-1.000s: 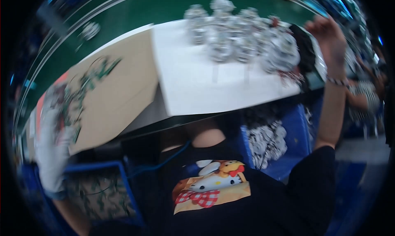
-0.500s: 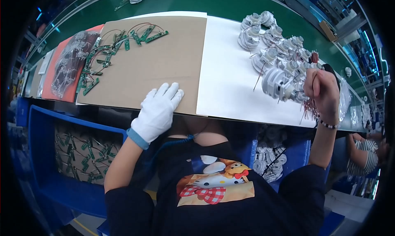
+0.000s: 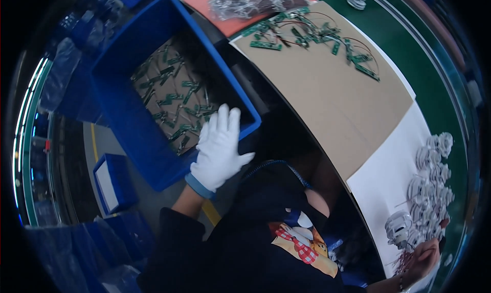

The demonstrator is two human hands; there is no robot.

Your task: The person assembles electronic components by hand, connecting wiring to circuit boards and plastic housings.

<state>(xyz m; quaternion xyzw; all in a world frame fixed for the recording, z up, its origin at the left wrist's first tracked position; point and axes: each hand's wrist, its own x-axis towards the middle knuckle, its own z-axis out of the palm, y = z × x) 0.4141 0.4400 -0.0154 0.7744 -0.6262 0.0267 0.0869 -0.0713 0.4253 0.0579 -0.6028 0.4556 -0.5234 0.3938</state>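
My left hand (image 3: 220, 147), in a white glove with a blue-grey cuff, is held flat with fingers spread over the near right side of a blue bin (image 3: 140, 157). Inside that bin, small green circuit boards (image 3: 174, 97) with short wires lie on brown cardboard. Toward the lower right, my bare right hand (image 3: 425, 257) has its fingers curled together beside a cluster of white round plastic parts (image 3: 424, 196) with thin wires. Whatever those fingers hold, if anything, is hidden. Reddish wire ends (image 3: 403, 262) show close to that hand.
A brown cardboard sheet (image 3: 332, 93) on the bench carries more wired green boards (image 3: 307, 35) along its far side. White sheeting (image 3: 381, 190) lies beneath the white parts. Clear plastic bags (image 3: 250, 1) rest on orange material. A smaller blue box (image 3: 113, 183) stands on the floor.
The view has swung left and tilted. My left hand has left the cardboard sheet and moved over the blue bin. My right hand stays beside the white parts.
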